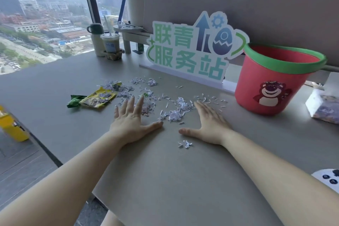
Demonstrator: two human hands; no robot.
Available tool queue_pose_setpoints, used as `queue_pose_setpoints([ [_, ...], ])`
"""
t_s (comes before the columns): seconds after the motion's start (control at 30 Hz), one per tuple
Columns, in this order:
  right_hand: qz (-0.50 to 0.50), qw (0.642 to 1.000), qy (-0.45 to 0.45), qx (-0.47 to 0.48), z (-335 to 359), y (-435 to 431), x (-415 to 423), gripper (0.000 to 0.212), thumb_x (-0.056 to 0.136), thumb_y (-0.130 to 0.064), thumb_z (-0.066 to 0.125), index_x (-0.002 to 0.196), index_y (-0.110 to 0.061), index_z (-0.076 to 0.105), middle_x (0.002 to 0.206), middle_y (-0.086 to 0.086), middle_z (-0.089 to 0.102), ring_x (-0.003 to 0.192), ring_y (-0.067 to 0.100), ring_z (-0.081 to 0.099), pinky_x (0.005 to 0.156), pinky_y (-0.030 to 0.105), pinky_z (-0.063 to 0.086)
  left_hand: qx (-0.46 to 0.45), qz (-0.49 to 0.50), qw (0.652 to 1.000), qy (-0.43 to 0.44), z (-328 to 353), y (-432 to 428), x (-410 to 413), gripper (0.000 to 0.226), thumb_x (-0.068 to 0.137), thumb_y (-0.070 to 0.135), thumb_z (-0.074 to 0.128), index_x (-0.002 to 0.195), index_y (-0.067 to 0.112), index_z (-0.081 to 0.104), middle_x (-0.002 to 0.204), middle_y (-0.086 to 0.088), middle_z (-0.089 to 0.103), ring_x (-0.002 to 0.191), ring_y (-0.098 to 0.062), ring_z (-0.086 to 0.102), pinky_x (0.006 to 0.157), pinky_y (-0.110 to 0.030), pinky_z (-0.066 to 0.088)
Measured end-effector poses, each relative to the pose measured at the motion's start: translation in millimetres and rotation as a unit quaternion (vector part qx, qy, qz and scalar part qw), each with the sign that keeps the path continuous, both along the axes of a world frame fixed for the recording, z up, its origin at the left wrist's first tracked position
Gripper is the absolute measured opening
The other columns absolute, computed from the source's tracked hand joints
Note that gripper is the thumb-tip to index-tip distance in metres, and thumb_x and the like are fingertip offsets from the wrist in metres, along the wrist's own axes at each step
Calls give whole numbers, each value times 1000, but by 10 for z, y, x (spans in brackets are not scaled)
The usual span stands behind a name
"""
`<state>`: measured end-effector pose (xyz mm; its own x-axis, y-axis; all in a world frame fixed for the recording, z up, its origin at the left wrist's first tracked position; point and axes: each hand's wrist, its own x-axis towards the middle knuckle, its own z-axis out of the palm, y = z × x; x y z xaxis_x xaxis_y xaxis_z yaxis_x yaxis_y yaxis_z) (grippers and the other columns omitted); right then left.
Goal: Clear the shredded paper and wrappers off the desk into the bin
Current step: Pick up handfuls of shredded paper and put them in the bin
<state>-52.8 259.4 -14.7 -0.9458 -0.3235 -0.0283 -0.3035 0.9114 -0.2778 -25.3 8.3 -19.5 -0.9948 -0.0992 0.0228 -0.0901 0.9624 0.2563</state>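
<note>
White shredded paper [176,113] lies scattered across the middle of the grey desk [165,180], with a small clump [185,143] nearer to me. A yellow wrapper [100,98] and a crumpled green wrapper [74,101] lie to the left of the shreds. My left hand [131,121] lies flat on the desk, fingers straight, its fingertips among the shreds. On the right of the pile my right hand [211,121] lies flat too, thumb pointing inward. A red bin [273,80] with a green rim and a bear picture stands upright at the right.
A green-lettered sign [190,49] stands behind the shreds before a grey partition. A bottle [96,41], a lidded drink cup [111,43] and a wooden stand sit at the back left. A tissue pack [322,104] lies right of the bin. A yellow object [11,124] sits beyond the desk's left edge.
</note>
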Motion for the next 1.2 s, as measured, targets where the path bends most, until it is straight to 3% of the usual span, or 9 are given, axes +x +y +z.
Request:
queue_pose_setpoints([
  [0.23, 1, 999, 31, -37, 9, -327, -220, 115, 62, -83, 48, 149, -22, 4, 159, -5, 3, 147, 14, 4, 120, 33, 5, 21, 5, 999, 34, -39, -54, -184, 101, 66, 87, 33, 146, 38, -7, 159, 2, -4, 147, -20, -3, 120, -41, 0],
  [0.5, 14, 997, 56, -50, 5, -601, -539, 105, 66, -79, 50, 146, -18, 19, 154, 1, 25, 142, 19, 23, 117, 33, 13, 37, -8, 997, 69, -75, -163, -517, 93, 69, 82, 39, 145, 35, 12, 157, 3, 18, 145, -22, 15, 118, -42, 16],
  [0.67, 30, 995, 72, -63, -39, -650, -683, 89, 72, -73, 51, 142, -21, 31, 145, 2, 40, 134, 24, 32, 112, 34, 22, 28, -33, 995, 90, -54, -117, -654, 77, 77, 73, 42, 142, 35, 25, 151, 6, 31, 139, -21, 28, 115, -39, 24],
  [0.87, 28, 989, 103, -99, -63, -652, -712, 72, 69, -71, 45, 123, -25, 57, 122, 3, 54, 118, 24, 44, 103, 34, 33, 31, -72, 988, 134, -32, -108, -655, 57, 84, 61, 47, 133, 32, 44, 138, 6, 46, 129, -20, 39, 106, -34, 33],
  [1.0, 47, 986, 103, -120, -74, -645, -695, 46, 80, -55, 59, 114, -25, 63, 110, 3, 55, 110, 24, 48, 99, 33, 37, 36, -87, 986, 141, -30, -113, -628, 53, 84, 58, 50, 130, 31, 47, 131, 4, 50, 125, -21, 42, 104, -33, 35],
  [1.2, 57, 983, 89, -153, -55, -642, -628, 29, 84, -40, 61, 103, -19, 67, 102, 7, 57, 98, 26, 56, 85, 34, 45, 56, -98, 984, 141, -3, -101, -579, 43, 85, 52, 55, 123, 32, 53, 119, 2, 54, 114, -21, 52, 92, -31, 41],
])
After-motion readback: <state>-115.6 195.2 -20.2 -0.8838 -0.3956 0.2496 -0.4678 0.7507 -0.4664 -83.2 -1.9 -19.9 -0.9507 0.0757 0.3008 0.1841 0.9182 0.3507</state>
